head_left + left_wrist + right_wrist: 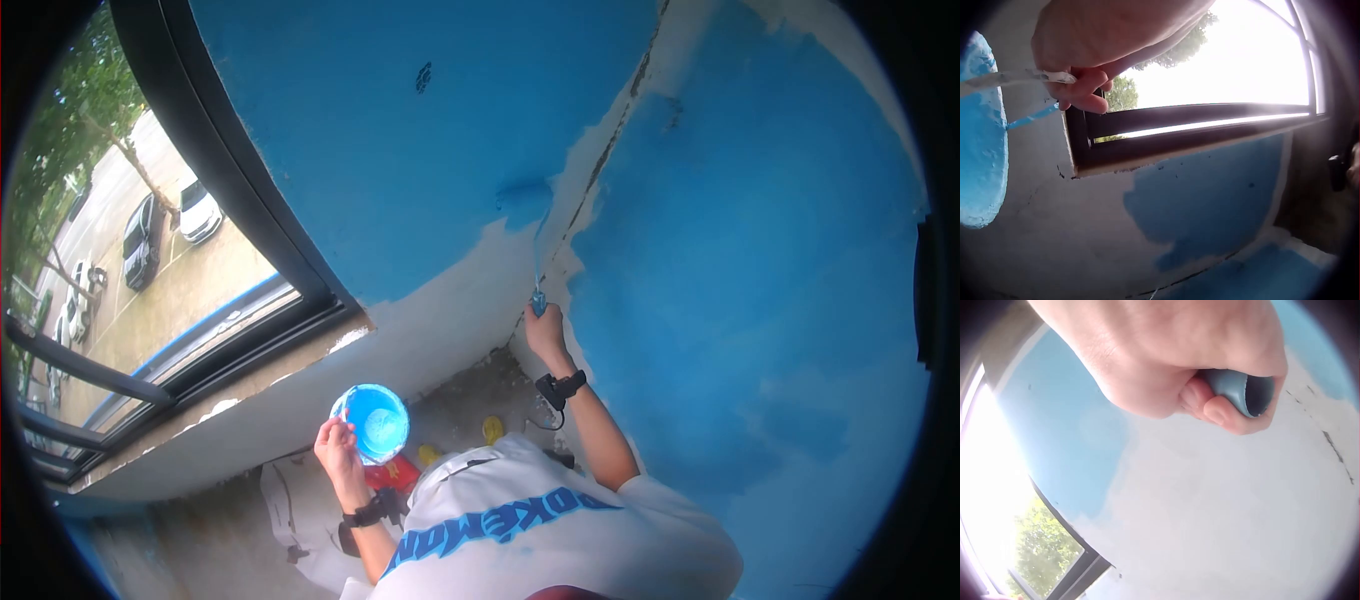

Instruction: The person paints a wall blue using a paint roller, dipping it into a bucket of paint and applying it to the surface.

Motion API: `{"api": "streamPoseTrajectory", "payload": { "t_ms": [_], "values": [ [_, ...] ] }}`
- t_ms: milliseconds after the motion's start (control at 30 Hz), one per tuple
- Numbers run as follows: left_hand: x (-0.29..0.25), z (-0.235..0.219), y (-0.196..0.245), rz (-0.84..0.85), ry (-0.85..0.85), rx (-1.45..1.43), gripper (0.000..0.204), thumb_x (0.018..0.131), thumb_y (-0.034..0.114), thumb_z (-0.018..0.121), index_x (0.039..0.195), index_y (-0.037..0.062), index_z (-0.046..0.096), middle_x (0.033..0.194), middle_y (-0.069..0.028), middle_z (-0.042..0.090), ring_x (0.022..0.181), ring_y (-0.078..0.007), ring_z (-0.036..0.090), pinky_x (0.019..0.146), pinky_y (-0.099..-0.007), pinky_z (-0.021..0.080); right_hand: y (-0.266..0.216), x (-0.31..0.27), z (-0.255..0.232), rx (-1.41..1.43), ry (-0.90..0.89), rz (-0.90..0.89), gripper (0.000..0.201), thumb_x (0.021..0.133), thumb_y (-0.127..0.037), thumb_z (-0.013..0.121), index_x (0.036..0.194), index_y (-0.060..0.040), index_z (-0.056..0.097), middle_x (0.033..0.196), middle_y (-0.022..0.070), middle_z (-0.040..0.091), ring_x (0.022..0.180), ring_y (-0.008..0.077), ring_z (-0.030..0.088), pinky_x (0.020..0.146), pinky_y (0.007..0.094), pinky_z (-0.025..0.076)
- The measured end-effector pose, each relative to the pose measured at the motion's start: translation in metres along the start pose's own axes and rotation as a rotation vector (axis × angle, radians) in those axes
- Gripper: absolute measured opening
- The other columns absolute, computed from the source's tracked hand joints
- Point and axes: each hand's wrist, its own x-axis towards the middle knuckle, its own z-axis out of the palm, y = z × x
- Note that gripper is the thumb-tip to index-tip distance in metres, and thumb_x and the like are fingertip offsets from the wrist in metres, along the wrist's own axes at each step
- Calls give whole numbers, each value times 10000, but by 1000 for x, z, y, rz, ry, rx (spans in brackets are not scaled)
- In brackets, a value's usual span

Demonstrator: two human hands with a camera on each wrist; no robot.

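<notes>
My left hand (340, 452) holds a small paint bucket (402, 425) by its handle, and light blue paint coats the inside. In the left wrist view the curled fingers (1088, 94) grip the whitish bucket handle (1016, 79), with the paint-smeared bucket (982, 144) hanging beside them. My right hand (546, 332) grips a paint roller by its blue handle (539, 300). The thin roller frame runs up to the roller head (525, 190), which overlaps the blue-painted wall near the corner. From the right wrist, the hollow handle end (1235, 390) shows inside the curled fingers.
Blue paint covers much of the left wall (400, 150) and right wall (750, 280); a whitish strip (590, 165) follows their corner. A dark-framed window (250, 170) is at left, with parked cars outside. Below are yellow shoes (492, 430) and a red object (395, 474).
</notes>
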Motion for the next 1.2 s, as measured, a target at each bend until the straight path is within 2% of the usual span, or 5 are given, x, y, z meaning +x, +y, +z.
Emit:
{"api": "streamPoseTrajectory", "payload": {
  "t_ms": [200,333,567,933,1200],
  "values": [
    [-2,1,0,17,18,-5,67,865,-30,587,921,-21,621,1004,-205,671,628,-132,581,454,-174,379,43,-34,20,-124,-59,100,345,857,-213,620,728,100,560,685,284,602,760,465,616,674,482,462],
    [0,-4,0,13,-5,-2,72,866,-25,589,930,-20,622,1006,-204,672,634,-134,587,460,-173,386,38,-51,11,-120,-90,160,349,851,-229,633,738,95,572,699,283,609,770,468,616,681,485,467],
    [0,-3,5,-7,-23,-30,82,866,-24,594,944,-28,620,1017,-206,667,650,-132,592,457,-168,384,18,-54,-25,-104,-38,10,323,835,-206,612,663,57,538,578,206,560,585,354,598,569,444,428],
    [-9,-1,9,-5,20,-43,92,856,-44,592,946,-28,605,987,-205,668,644,-135,595,464,-179,389,-107,27,-77,13,32,-193,375,897,-183,562,610,38,467,489,113,464,457,179,452,484,397,339],
    [-12,-18,8,36,98,-63,87,863,-58,567,945,-41,590,997,-225,667,628,-140,604,447,-186,399,-5,7,9,8,-26,-114,370,881,-152,568,590,53,467,486,148,475,453,258,497,492,427,343]
  ]
}}
